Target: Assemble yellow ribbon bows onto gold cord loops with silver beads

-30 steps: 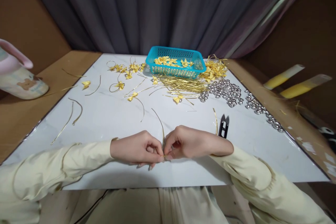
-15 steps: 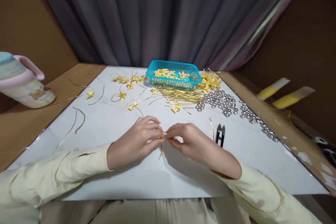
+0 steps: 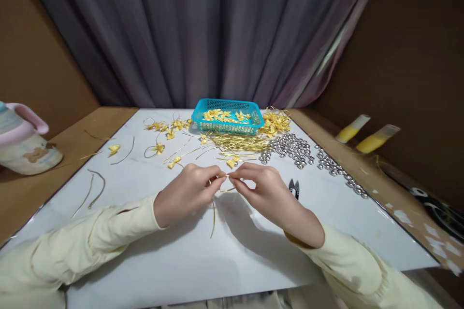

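Observation:
My left hand and my right hand meet almost fingertip to fingertip above the white tabletop. Both pinch a thin gold cord, which bends in a curve between them. One tail of it hangs below my left fingers. Just beyond my fingers lies a yellow ribbon bow, with a bundle of straight gold cords behind it. To the right of my right hand, partly covered by it, are small black thread snips.
A blue basket of yellow bows stands at the back, with more yellow bows heaped beside it. Silver bells or beads spread rightward. Loose cords and a cup are left; two yellow-filled tubes are right.
The view has tilted up and turned slightly right. My left fingers have closed into a tighter pinch, and a curve of the cord now shows below my fingertips.

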Tool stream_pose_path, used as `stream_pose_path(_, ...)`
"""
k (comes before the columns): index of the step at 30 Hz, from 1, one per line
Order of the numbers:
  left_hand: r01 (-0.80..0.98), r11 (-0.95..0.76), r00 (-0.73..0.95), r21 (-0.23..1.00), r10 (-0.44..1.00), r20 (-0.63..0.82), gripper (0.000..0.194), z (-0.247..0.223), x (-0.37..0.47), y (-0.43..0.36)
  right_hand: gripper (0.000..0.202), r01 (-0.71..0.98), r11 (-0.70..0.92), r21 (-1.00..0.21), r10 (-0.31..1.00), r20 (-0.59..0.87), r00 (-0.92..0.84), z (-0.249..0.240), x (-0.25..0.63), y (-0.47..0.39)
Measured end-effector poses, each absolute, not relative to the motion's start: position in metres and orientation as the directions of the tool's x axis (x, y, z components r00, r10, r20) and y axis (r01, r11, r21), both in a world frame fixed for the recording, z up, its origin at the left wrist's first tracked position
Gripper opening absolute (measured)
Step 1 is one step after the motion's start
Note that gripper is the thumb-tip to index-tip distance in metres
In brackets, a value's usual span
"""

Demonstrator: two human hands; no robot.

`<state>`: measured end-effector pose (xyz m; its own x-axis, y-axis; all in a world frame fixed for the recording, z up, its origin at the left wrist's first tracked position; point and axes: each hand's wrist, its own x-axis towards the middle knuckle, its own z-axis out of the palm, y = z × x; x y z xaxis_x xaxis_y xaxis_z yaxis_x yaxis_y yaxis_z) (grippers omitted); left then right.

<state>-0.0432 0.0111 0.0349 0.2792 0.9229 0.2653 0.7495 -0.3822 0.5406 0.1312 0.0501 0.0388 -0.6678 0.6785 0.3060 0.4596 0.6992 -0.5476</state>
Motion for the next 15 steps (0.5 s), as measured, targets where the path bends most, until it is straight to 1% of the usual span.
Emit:
stream_pose_path(3, 0.761, -0.345, 0.248, 0.549, 0.937, 0.245, 0.021, 0.036, -0.037, 0.021, 0.021, 0.534, 0.713, -0.454, 0.69, 0.32, -0.649, 0.034, 0.129, 0.056)
stream_pose_path(6, 0.767, -0.319, 0.246, 0.557, 0.947, 0.204, 0.022, 0.032, -0.032, 0.031, 0.021, 0.587, 0.701, -0.406, 0.708, 0.298, -0.64, 0.028, 0.129, 0.065)
stream_pose_path(10, 0.757, -0.304, 0.282, 0.579, 0.951, 0.129, 0.023, 0.026, -0.029, 0.04, 0.02, 0.576, 0.695, -0.431, 0.711, 0.29, -0.64, 0.021, 0.133, 0.075)
stream_pose_path(15, 0.762, -0.305, 0.298, 0.571, 0.948, 0.108, 0.024, 0.024, -0.029, 0.044, 0.018, 0.56, 0.676, -0.479, 0.725, 0.3, -0.62, 0.018, 0.137, 0.079)
